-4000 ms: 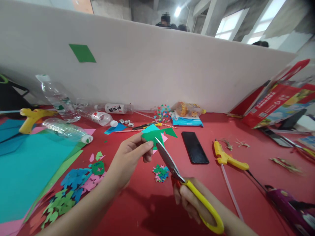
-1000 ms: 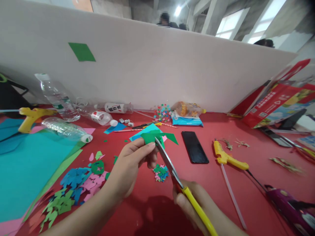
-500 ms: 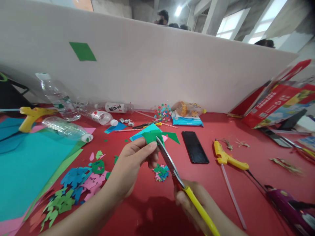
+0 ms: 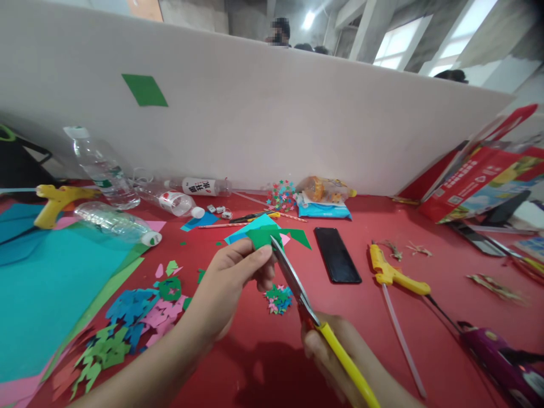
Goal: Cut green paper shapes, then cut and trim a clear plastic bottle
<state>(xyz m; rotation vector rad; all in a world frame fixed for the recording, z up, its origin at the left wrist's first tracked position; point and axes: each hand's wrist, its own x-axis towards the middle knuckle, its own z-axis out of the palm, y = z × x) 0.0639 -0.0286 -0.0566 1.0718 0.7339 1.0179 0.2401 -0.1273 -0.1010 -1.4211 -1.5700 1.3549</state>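
Note:
Between the thumb and fingers of my left hand (image 4: pixel 236 272) is a piece of green paper (image 4: pixel 261 235). My right hand (image 4: pixel 331 345) is wrapped round the handles of yellow-handled scissors (image 4: pixel 293 277), whose blade tips meet the green paper just beside my left thumb. Under the blades, a small pile of paper stars (image 4: pixel 279 299) in green, pink and blue lies on the red table (image 4: pixel 255 368). Behind the held paper are light-blue sheets (image 4: pixel 242 229) and another green piece (image 4: pixel 298 238).
Paper offcuts (image 4: pixel 131 309) and large teal sheets (image 4: pixel 63 294) spread at left, with plastic bottles (image 4: pixel 106 175) behind. A phone (image 4: pixel 338 255), a yellow glue gun (image 4: pixel 397 275) and a glue stick (image 4: pixel 403 340) lie at right. A white partition (image 4: pixel 255 113) bounds the back.
Both hands, the green paper and the scissors keep practically the same place. The whole view has shifted very slightly.

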